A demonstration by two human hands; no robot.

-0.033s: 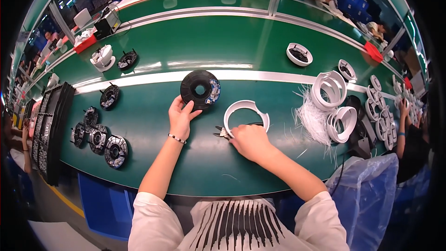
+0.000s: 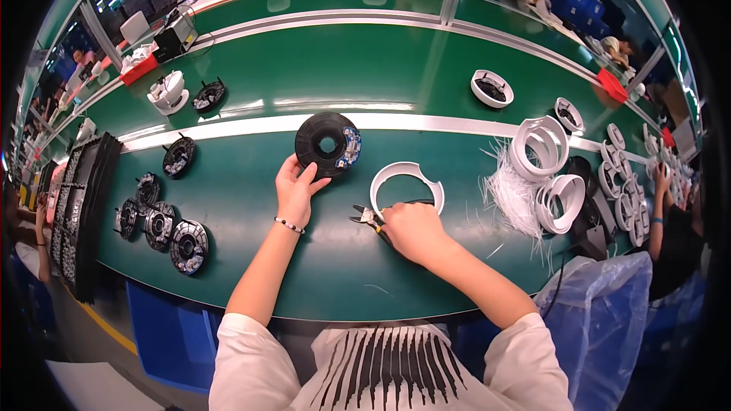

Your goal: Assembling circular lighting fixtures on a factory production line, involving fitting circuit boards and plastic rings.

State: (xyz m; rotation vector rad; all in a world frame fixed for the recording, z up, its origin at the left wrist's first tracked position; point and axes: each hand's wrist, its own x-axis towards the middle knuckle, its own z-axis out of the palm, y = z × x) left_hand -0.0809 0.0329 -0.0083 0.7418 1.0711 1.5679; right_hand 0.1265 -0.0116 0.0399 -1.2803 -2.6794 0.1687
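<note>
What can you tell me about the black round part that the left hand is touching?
The black round part is a flat disc, plastic by its look, with a round central hole and a small pale blue and white piece at its right edge. It lies flat on the green table, beside a white strip. The left hand touches its lower left rim with the fingertips.

Our left fingers (image 2: 303,176) touch the disc (image 2: 327,144) just beyond them. The ring (image 2: 406,185) lies just beyond our right fingers (image 2: 396,217); cutters (image 2: 365,217) stick out to their left.

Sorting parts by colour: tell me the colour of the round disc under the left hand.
The round disc is black, with a small blue-and-white patch on its right edge; the head view shows it.
</note>
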